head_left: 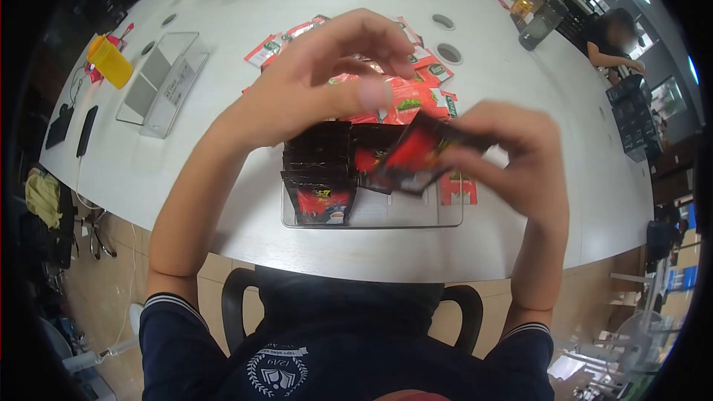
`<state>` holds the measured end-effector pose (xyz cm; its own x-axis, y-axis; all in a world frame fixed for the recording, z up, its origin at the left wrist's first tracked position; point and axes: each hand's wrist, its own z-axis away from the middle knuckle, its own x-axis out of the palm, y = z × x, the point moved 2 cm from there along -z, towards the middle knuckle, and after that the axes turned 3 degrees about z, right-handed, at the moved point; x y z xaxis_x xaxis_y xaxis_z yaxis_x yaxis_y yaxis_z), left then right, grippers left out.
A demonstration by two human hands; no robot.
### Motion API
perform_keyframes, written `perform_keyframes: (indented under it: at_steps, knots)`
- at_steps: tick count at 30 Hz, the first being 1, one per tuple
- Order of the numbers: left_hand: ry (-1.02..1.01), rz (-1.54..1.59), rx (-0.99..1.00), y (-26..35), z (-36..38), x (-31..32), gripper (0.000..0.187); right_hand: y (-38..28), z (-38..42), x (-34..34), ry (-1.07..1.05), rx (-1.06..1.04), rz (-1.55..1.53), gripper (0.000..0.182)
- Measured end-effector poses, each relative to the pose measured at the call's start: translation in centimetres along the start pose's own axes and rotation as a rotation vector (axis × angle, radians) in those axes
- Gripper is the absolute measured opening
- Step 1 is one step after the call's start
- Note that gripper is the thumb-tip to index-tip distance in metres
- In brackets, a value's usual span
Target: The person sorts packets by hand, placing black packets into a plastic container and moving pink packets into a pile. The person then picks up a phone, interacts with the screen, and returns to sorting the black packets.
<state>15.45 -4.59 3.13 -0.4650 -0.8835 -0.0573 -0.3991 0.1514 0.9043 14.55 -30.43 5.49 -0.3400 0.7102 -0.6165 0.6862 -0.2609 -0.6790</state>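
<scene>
My right hand grips a black and red sachet, blurred by motion, above the right part of a clear tray. Black sachets stand packed in rows in the tray's left and middle part. Over the back of the tray, my left hand hovers with fingers curved and apart, holding nothing. Behind the tray and partly under my left hand lies a pile of red and white packets. One more red packet shows at the tray's right side.
A clear divided holder and a yellow container are on the left of the white table. At the far right stand a dark bottle and a black box. Another person sits beyond them.
</scene>
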Motion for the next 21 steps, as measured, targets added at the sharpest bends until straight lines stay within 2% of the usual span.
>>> perform_keyframes:
  at_steps: [1,4,7,14,21]
  knots:
    - [0.030,0.101,-0.037,-0.3,0.2,-0.2,0.071,0.1,0.4,0.5,-0.073,-0.015,0.078,0.026]
    - [-0.147,-0.294,-0.033,-0.5,1.0,0.1,0.076,0.4,0.6,3.7,-0.067,-0.134,0.384,0.026]
    - [-0.172,-0.700,0.120,0.3,1.9,1.0,0.079,1.1,1.0,5.8,0.027,-0.154,0.480,0.024]
    - [-0.219,-0.881,-0.082,1.2,3.0,1.9,0.076,1.7,1.0,6.0,0.056,-0.136,0.548,0.048]
    - [-0.192,-0.788,-0.112,1.4,3.2,1.7,0.083,1.5,0.2,6.9,0.104,-0.152,0.590,0.077]
